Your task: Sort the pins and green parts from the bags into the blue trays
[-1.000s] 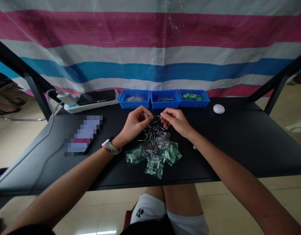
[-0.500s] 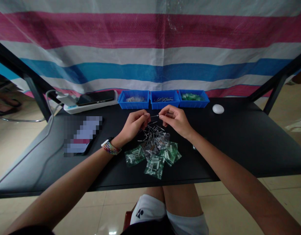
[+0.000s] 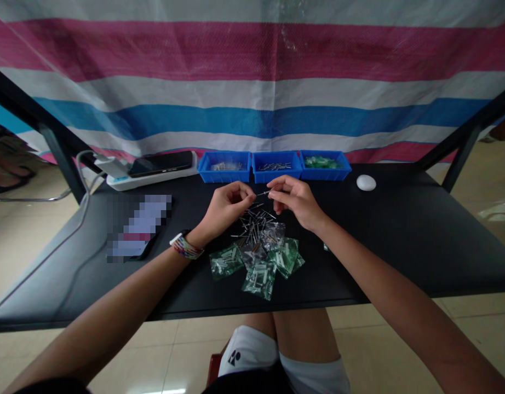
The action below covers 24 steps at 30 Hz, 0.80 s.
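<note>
Between my two hands a thin metal pin (image 3: 262,193) with a thicker section lies nearly level. My left hand (image 3: 231,205) has thumb and forefinger pinched at the pin's left end. At its right end, my right hand (image 3: 293,200) grips it between thumb and fingertips. Below them lies a loose pile of similar silver pins (image 3: 254,224). Small clear bags (image 3: 273,235) and green-tinted bags (image 3: 259,278) holding small pale pieces lie at the near side of the pile.
Three blue bins line the back: pale parts in the left bin (image 3: 224,176), metal pins in the middle bin (image 3: 277,177), green pieces in the right bin (image 3: 325,174). A phone (image 3: 139,227), a power strip (image 3: 154,179) with another phone, and a white oval object (image 3: 366,183) also lie on the black table (image 3: 400,235).
My left fingers have shifted slightly right and opened up a little behind the pinch. The pin tilts a bit more, its right end higher. The pile and bags look unchanged.
</note>
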Each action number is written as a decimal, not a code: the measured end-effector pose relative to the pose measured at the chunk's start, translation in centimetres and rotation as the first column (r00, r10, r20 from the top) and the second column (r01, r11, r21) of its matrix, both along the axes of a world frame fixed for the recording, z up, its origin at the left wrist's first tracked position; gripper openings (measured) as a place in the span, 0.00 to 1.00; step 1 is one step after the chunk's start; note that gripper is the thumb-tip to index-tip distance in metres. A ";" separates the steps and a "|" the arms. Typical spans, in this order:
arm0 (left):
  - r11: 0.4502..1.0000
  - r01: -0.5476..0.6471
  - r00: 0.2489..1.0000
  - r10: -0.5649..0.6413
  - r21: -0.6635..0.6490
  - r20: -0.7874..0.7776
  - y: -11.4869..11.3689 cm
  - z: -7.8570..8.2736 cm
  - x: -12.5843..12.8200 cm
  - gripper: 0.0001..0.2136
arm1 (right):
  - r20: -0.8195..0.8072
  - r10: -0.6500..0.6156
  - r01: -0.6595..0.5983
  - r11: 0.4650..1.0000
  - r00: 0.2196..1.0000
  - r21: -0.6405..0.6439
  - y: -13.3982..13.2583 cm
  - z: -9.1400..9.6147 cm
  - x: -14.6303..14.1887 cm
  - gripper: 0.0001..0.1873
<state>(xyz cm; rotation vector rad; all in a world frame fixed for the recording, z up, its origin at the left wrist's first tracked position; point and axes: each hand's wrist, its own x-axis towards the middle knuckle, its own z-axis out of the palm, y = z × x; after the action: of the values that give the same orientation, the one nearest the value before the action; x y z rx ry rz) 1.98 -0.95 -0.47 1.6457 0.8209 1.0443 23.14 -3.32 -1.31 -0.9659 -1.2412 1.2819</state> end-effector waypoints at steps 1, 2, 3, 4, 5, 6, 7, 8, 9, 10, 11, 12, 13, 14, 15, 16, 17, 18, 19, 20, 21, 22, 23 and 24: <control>1.000 -0.006 1.000 0.006 0.008 0.001 0.0 0.0 0.0 0.12 | -0.011 0.005 -0.005 1.000 1.000 -0.028 0.1 0.0 0.0 0.19; 1.000 -0.011 1.000 0.011 0.014 -0.002 0.0 0.0 0.1 0.12 | -0.021 0.008 -0.009 0.999 1.000 -0.050 0.1 0.0 0.1 0.18; 1.000 -0.017 1.000 0.017 0.019 -0.005 0.0 0.0 0.1 0.12 | -0.030 0.010 -0.012 0.998 0.999 -0.067 0.1 -0.1 0.1 0.18; 1.000 -0.020 1.000 0.020 0.021 -0.009 0.0 0.0 0.1 0.11 | -0.039 0.011 -0.014 0.997 0.999 -0.077 0.1 -0.1 0.1 0.17; 1.000 -0.020 1.000 0.020 0.023 -0.011 -0.1 0.0 0.1 0.11 | -0.046 0.012 -0.016 0.996 0.999 -0.083 0.0 -0.2 0.1 0.17; 1.000 -0.018 1.000 0.018 0.024 -0.010 -0.1 0.1 0.1 0.11 | -0.050 0.014 -0.019 0.996 0.999 -0.086 0.0 -0.2 0.1 0.17; 1.000 -0.015 1.000 0.015 0.024 -0.008 -0.1 0.1 0.1 0.11 | -0.051 0.018 -0.022 0.996 0.999 -0.087 -0.1 -0.3 0.0 0.17; 1.000 -0.013 1.000 0.014 0.023 -0.004 -0.2 0.1 0.1 0.11 | -0.049 0.021 -0.025 0.996 0.999 -0.086 -0.1 -0.3 0.0 0.17; 1.000 -0.014 1.000 0.014 0.020 0.003 -0.2 0.1 0.0 0.11 | -0.045 0.020 -0.024 0.996 0.999 -0.081 -0.1 -0.3 -0.1 0.17; 1.000 -0.018 1.000 0.018 0.016 0.013 -0.1 0.1 0.0 0.11 | -0.041 0.011 -0.014 0.997 0.999 -0.072 0.0 -0.3 -0.1 0.16; 1.000 -0.026 0.999 0.026 0.009 0.025 -0.1 0.1 -0.1 0.11 | -0.038 -0.012 0.010 0.998 0.999 -0.055 0.2 -0.2 0.0 0.16; 0.999 -0.036 0.999 0.036 0.000 0.037 0.0 0.0 -0.2 0.10 | -0.039 -0.054 0.053 0.998 0.998 -0.028 0.6 -0.2 0.2 0.15; 0.999 -0.044 0.998 0.045 -0.010 0.051 0.0 0.0 -0.2 0.10 | -0.038 -0.110 0.111 0.994 0.993 0.009 1.0 -0.1 0.5 0.14; 0.999 -0.049 0.997 0.050 -0.016 0.063 0.1 -0.1 -0.3 0.10 | -0.029 -0.175 0.176 0.983 0.984 0.054 1.6 0.0 1.0 0.13; 0.999 -0.049 0.996 0.050 -0.022 0.072 0.2 -0.1 -0.4 0.09 | -0.010 -0.242 0.242 0.964 0.970 0.108 2.2 0.1 1.5 0.12; 0.999 -0.045 0.996 0.047 -0.025 0.080 0.2 -0.1 -0.4 0.09 | 0.039 -0.292 0.283 0.945 0.955 0.165 2.8 0.1 2.2 0.13; 0.999 -0.042 0.995 0.044 -0.027 0.085 0.3 -0.1 -0.4 0.08 | 0.113 -0.331 0.301 0.927 0.937 0.224 3.4 0.1 2.9 0.15; 0.999 -0.040 0.995 0.042 -0.028 0.088 0.3 -0.1 -0.4 0.08 | 0.191 -0.358 0.300 0.913 0.914 0.276 3.8 0.0 3.5 0.17; 0.999 -0.041 0.995 0.043 -0.029 0.090 0.2 -0.1 -0.4 0.08 | 0.251 -0.404 0.315 0.890 0.880 0.329 4.2 -0.2 4.2 0.18; 0.999 -0.043 0.995 0.045 -0.030 0.091 0.2 0.0 -0.4 0.08 | 0.297 -0.456 0.332 0.861 0.839 0.385 4.4 -0.4 4.8 0.19; 0.999 -0.044 0.995 0.047 -0.030 0.091 0.2 0.0 -0.3 0.08 | 0.325 -0.505 0.348 0.831 0.800 0.435 4.4 -0.7 5.2 0.18; 0.999 -0.044 0.995 0.046 -0.029 0.090 0.1 0.0 -0.3 0.08 | 0.339 -0.547 0.363 0.802 0.765 0.474 4.3 -0.9 5.5 0.16; 0.999 -0.042 0.995 0.044 -0.028 0.087 0.1 0.0 -0.3 0.07 | 0.350 -0.570 0.368 0.786 0.743 0.497 4.1 -1.1 5.7 0.14; 0.999 -0.040 0.996 0.043 -0.027 0.083 0.1 0.0 -0.3 0.07 | 0.366 -0.566 0.357 0.789 0.739 0.500 3.9 -1.3 5.6 0.12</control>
<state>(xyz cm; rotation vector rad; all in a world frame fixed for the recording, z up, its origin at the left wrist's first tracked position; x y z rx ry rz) 1.70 -0.88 -0.46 1.5594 0.8126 1.1200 28.77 0.58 -2.63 -1.2478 -1.4472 0.3403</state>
